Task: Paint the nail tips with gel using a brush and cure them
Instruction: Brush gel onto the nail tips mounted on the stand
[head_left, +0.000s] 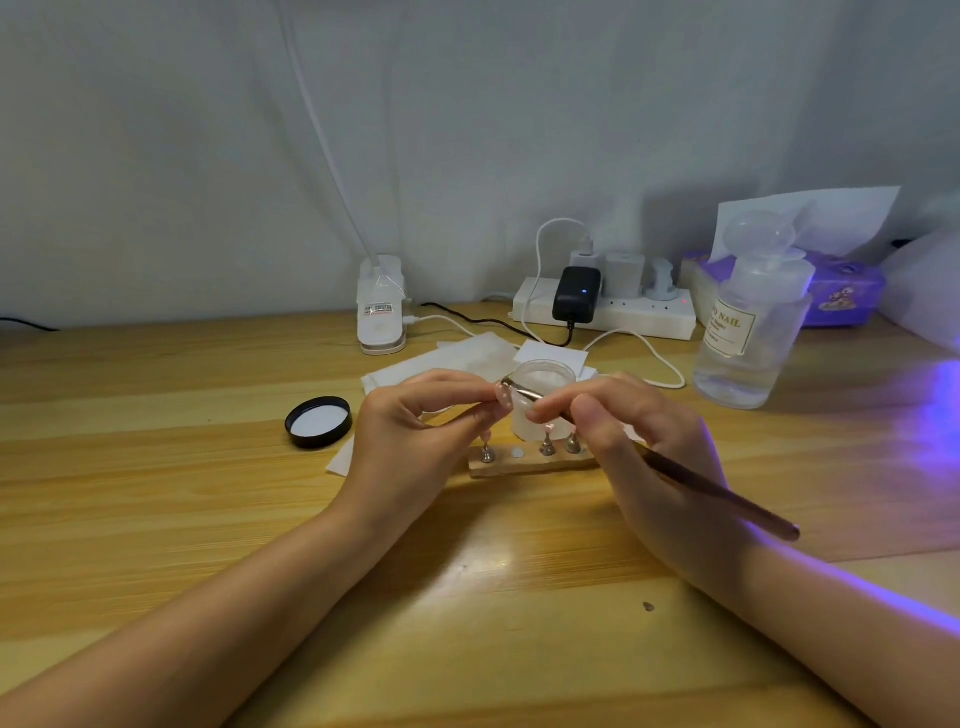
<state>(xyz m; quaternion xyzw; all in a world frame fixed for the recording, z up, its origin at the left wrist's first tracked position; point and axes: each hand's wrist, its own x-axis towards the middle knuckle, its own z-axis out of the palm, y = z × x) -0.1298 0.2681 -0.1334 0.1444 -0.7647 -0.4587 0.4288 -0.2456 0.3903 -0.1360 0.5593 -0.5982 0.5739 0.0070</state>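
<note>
Wooden desk (156, 467) under me, grey curtain behind. Everything's placed around the gel jar (543, 402): black lid (318, 422) off to its left, magnetic nail stand (530, 460) just in front w/ three pegs up and one spot bare. Left hand (415, 431) pinches a nail tip (503, 397) up by the jar's left edge, raised so I can see it. Right hand (639, 441) has fingers clamped on the brush (675, 475), pencil-style for control; its head touches the tip, near both sets of fingertips.

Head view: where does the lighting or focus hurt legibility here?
Head view: violet light spills from the right edge over the table and right hand; a white glare patch sits on the wood between the forearms; the nail tip and brush head are soft and small; wide-angle bending curves the table edge.
</note>
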